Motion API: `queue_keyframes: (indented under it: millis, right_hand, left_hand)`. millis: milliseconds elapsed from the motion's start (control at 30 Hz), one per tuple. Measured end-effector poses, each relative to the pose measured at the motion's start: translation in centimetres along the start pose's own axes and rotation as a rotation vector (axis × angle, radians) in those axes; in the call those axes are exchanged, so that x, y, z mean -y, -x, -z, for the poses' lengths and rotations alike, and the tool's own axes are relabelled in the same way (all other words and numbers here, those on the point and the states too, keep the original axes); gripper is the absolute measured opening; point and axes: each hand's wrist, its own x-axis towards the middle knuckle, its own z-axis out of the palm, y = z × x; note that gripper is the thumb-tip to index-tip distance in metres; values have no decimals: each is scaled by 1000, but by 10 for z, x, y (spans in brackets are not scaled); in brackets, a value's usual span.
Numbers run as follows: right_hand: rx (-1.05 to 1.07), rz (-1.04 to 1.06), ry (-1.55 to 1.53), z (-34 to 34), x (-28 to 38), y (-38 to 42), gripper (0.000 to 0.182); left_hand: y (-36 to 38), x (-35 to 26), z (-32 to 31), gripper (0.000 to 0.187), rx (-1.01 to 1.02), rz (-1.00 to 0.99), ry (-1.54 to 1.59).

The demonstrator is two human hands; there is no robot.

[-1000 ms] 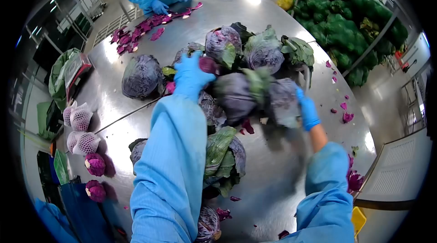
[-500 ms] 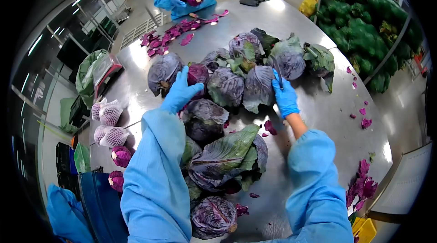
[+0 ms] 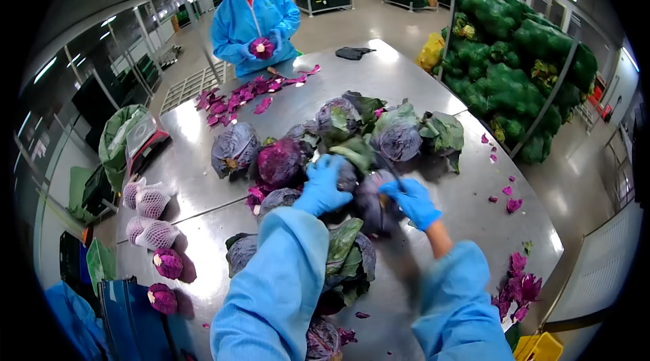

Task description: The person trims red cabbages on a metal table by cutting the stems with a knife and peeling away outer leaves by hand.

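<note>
Purple-grey red cabbages lie clustered on the steel table. My left hand (image 3: 323, 186), in a blue glove, curves its fingers and thumb around one red cabbage (image 3: 347, 175) with a loose green outer leaf (image 3: 355, 152). My right hand (image 3: 412, 202), gloved too, is closed on a knife (image 3: 391, 167), its dark blade pointing up and away. The knife hand is right beside another red cabbage (image 3: 376, 204), which looks blurred. To the left of my left hand sits a brighter purple cabbage (image 3: 280, 162). My left forearm partly hides the cabbages nearest me.
Across the steel table (image 3: 203, 209), a co-worker (image 3: 254, 26) holds a trimmed cabbage (image 3: 261, 48). Purple leaf scraps (image 3: 237, 98) lie before them, more (image 3: 520, 286) at right. Net-wrapped cabbages (image 3: 150, 200) and a scale (image 3: 143, 136) stand left. Green net sacks (image 3: 521, 56) fill a rack.
My left hand has moved right, from the bright purple cabbage to a neighbouring one. My right hand, with the knife, is lower relative to the cabbages. The view has tilted up, showing more of the room.
</note>
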Motion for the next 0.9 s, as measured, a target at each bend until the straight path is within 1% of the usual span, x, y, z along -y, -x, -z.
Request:
queue_keyframes:
  millis: [33,100,167,200,233,300,333,367,400,433,500,567,633,700,733,767,833,867,900]
  right_hand:
    - [-176,71,-67,2,-21,9,29]
    - [-340,-17,-124,18,-13,-2,28]
    - [-372,289,19,20,18,-27,24]
    - [-196,290,-203,9,15,-48,24]
    - [-40,203,-46,-1,9,-67,30]
    - [165,267,32,-38,-37,-98,39]
    - [287,94,203,-39,-32,-90,42]
    - [409,-80,377,-37,-23,-81,44]
    - [480,-63,324,-24,-6,-65,43]
    - [519,10,164,-21,-21,-59,41]
    - [540,-58,8,-4,-32,-35,35]
    - [485,6,-139,11,-70,-24,34]
    - [484,-173,-105,38,-41,1,35]
    - [447,-163,10,45,-61,7,37]
    - [442,-110,112,47,-60,14,35]
    - [423,-37,222,53,-55,18,34]
    - [233,122,585,50,4,49,29]
    - [122,209,762,41,33,68,27]
    - [-60,368,592,27,55,88,24]
  left_hand:
    - [13,-15,2,87,9,-89,-59]
    - [31,-37,3,76,104,-244,-111]
    - [47,-65,-2,70,269,-404,-192]
    - [57,-85,-4,69,319,-405,-234]
    - [67,-101,-7,68,367,-404,-278]
    - [85,-112,-19,66,464,-406,-131]
    - [97,-113,-13,63,550,-428,-42]
    - [111,-112,-4,61,559,-400,-18]
    - [127,-110,16,60,505,-421,-38]
    - [149,-105,39,59,456,-439,-52]
    - [193,-87,84,57,321,-341,14]
    - [245,-54,113,51,88,-219,213]
    - [320,-41,116,45,-306,210,365]
    - [385,-31,114,47,-513,552,232]
    - [407,-38,114,47,-554,713,251]
    - [435,-33,101,53,-611,804,421]
    - [476,-25,59,79,-642,838,461]
    - [475,-37,57,92,-606,864,530]
    - [465,-54,53,106,-571,885,599]
